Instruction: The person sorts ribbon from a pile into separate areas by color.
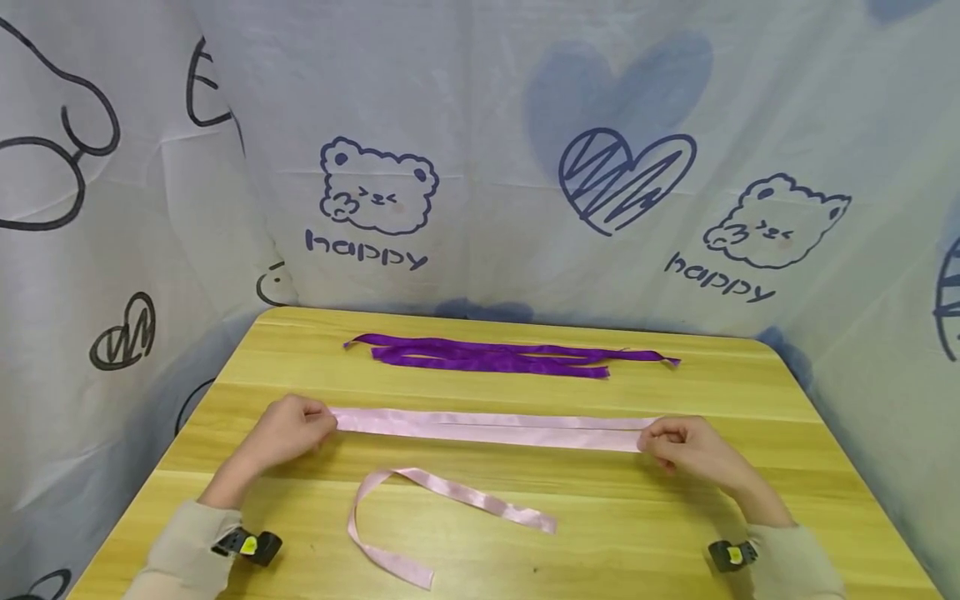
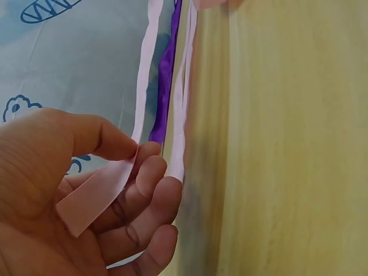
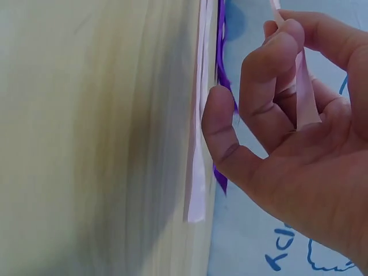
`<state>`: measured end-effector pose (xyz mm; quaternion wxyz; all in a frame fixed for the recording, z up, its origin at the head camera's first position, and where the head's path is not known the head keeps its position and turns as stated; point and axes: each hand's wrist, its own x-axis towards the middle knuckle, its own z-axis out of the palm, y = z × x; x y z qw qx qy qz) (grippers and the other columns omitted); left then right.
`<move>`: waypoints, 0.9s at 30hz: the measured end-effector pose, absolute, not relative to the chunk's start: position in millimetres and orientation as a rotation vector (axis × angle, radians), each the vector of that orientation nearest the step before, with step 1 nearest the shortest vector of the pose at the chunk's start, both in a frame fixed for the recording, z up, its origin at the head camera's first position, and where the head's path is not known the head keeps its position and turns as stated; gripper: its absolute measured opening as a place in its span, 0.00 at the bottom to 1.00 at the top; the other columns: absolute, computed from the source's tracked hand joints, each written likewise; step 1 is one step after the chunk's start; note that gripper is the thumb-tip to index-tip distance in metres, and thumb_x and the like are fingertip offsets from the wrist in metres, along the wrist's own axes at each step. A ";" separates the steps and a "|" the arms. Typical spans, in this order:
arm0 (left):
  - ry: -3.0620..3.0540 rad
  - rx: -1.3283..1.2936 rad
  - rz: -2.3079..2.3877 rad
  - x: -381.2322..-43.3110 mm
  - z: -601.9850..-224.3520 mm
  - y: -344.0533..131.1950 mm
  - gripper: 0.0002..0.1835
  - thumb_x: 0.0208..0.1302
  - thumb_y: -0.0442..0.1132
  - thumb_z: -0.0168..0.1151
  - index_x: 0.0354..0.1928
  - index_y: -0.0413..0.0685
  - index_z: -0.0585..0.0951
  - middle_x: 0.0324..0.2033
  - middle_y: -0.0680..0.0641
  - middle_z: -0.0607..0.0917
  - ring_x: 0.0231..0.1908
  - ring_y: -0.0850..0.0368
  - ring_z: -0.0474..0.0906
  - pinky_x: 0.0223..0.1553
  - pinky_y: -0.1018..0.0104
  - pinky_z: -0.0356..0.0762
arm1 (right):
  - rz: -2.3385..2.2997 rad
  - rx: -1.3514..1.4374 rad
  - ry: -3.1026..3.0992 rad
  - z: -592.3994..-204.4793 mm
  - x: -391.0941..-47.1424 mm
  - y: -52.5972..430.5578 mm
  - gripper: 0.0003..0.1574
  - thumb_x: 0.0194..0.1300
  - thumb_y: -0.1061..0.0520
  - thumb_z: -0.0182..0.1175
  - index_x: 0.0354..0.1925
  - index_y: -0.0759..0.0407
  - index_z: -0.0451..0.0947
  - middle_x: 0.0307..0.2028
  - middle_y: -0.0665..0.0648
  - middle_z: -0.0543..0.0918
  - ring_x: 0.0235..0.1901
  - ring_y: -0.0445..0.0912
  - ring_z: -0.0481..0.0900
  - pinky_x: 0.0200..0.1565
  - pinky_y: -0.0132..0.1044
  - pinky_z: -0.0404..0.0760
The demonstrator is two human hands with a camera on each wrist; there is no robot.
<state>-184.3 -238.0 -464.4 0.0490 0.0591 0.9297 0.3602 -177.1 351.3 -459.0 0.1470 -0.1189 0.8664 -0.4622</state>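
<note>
A pale pink satin ribbon (image 1: 487, 433) stretches nearly straight between the two hands. My left hand (image 1: 288, 429) pinches one end between thumb and index finger; a short tail (image 2: 98, 198) lies across the palm. At the other end my right hand (image 1: 693, 446) pinches it likewise, its tail (image 3: 306, 106) hanging toward the palm. Beneath the taut ribbon, more pink ribbon (image 3: 197, 190) lies on the table, its cut end apart from my right hand in the right wrist view. Nearer the body, a separate pink ribbon (image 1: 483, 500) lies in a loose curve.
Several purple ribbons (image 1: 495, 362) lie lengthwise toward the back of the wooden table (image 1: 637, 533). A printed white curtain (image 1: 480, 233) hangs behind the table and along its sides.
</note>
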 end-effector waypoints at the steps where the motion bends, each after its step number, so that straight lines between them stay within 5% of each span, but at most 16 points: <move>1: 2.828 0.176 1.091 -184.1 -465.5 -238.0 0.13 0.65 0.38 0.61 0.22 0.46 0.81 0.14 0.55 0.77 0.15 0.63 0.65 0.21 0.69 0.63 | -1.323 -0.334 2.505 -460.0 -177.2 353.2 0.14 0.77 0.58 0.61 0.48 0.70 0.83 0.23 0.51 0.76 0.22 0.40 0.74 0.28 0.33 0.76; 27: 2.917 0.127 0.894 -185.0 -473.5 -237.3 0.15 0.57 0.41 0.70 0.17 0.51 0.75 0.14 0.55 0.72 0.18 0.58 0.68 0.23 0.65 0.65 | -1.046 -0.069 2.750 -473.5 -177.7 353.0 0.09 0.68 0.55 0.70 0.39 0.61 0.86 0.21 0.51 0.81 0.21 0.42 0.76 0.26 0.32 0.73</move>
